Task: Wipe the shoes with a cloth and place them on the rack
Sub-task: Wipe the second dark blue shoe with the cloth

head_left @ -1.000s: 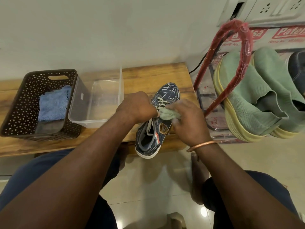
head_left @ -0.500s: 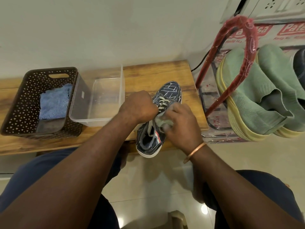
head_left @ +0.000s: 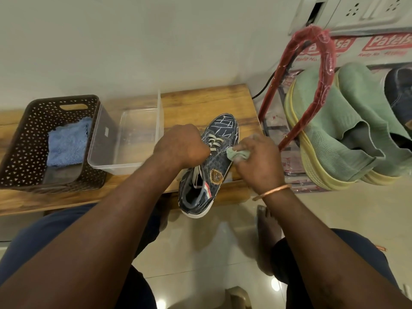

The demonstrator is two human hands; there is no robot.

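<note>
The left grip (head_left: 180, 148) is clamped on the dark sneaker (head_left: 216, 176) at its laces, steadying it on the worktop (head_left: 200, 101). The right grip (head_left: 256, 161), closed on a green cloth (head_left: 237, 153), has been shifted out to the shoe's right flank, so wiping is judged unfinished. A basket (head_left: 22, 141) and clear tub (head_left: 159, 121) are seen left of the grips. To the right, the rack (head_left: 289, 112) already carries green shoes (head_left: 323, 121), and its red hoop must be cleared.

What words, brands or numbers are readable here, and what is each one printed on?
"Patels", cut by the frame edge: red letters on the white printed sheet at upper right.
Small red line beneath it: too blurred to read.
Gold badge on the dark blue lace-up sneaker: unreadable.
White label on the clear plastic box: unreadable.
</note>
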